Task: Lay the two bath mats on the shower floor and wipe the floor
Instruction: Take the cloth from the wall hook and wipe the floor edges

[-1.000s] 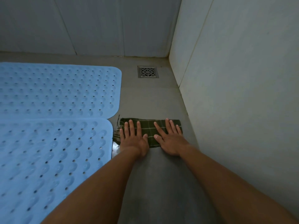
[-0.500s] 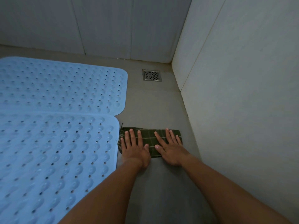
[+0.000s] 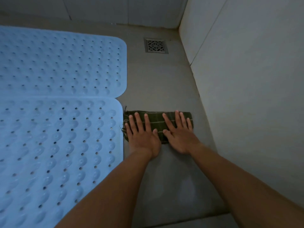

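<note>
Head view: your left hand (image 3: pixel 142 137) and right hand (image 3: pixel 178 134) press flat, apart, on the green cloth (image 3: pixel 157 124); push left and its fringe could snag the near mat (image 3: pixel 62 145).

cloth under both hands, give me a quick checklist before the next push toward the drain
1. Both hands flat on the cloth: left hand, right hand: ok.
2. Cloth folded flat: ok.
3. Floor clear between cloth and drain: ok.
4. Cloth's left fringe touches the near mat, may snag: not ok.
5. Both mats lie flat, far mat included: ok.
6. Floor wet or dry: cannot tell.
</note>
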A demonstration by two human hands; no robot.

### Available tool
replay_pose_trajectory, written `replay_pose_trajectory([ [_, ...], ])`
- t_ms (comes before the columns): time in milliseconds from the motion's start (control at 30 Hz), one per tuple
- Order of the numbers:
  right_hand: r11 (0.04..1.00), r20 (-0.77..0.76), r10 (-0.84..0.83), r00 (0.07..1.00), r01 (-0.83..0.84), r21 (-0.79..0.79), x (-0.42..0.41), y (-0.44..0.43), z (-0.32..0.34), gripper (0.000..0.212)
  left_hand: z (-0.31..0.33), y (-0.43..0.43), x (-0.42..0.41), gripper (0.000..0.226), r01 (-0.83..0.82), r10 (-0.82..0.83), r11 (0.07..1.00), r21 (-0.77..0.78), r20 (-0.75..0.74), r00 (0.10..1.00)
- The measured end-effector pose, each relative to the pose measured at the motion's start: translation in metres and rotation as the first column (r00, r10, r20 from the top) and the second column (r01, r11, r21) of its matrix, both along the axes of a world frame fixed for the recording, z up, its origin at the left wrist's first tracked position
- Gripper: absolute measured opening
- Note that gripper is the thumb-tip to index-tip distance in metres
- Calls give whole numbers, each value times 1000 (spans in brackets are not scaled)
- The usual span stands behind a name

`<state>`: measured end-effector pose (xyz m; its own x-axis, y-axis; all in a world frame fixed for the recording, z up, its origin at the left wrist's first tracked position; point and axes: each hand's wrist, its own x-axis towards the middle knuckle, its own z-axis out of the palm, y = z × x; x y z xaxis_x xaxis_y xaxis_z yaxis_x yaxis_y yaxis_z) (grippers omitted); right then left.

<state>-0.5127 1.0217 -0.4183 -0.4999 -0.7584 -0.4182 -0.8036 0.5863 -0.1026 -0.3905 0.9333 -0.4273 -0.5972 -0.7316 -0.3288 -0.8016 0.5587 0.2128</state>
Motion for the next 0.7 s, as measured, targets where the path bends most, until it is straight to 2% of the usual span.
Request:
replay_pose_trajectory([
  [367,999,-30,-2,1000,0,-47,1,6,-4,61,1,5,0,68,-15,16,1000,-15,31,999],
  [700,999,26,42,999,-41,-34,40,49,3,63,11,51,37,69,-49,48,999,8,68,996],
])
